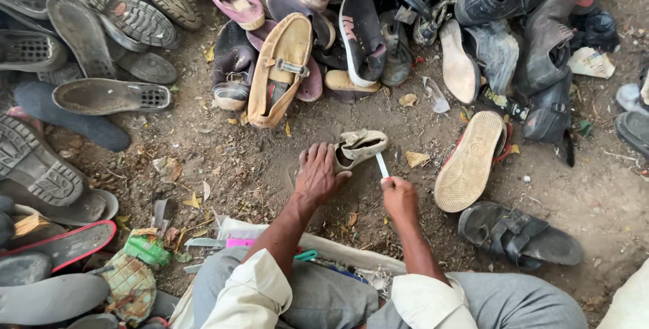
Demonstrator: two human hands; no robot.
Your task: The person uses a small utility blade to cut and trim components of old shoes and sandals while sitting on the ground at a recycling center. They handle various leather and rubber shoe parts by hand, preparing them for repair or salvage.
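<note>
Head view, near to far: the right hand [399, 197] is clenched on a thin white blade [382, 165], its grip end hidden. At its 10 o'clock the left hand [318, 175] lies flat, fingers spread, pinning a small worn shoe [359, 146] on the dirt ground [257, 160]. A slip could nick those fingers. The shoe pile [351, 38] beyond is cut off.

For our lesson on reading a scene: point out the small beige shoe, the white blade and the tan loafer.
small beige shoe [362, 145], head view, on its upper.
white blade [382, 165], head view, mid-length, above the right hand [399, 197].
tan loafer [280, 65], head view, on its top.
</note>
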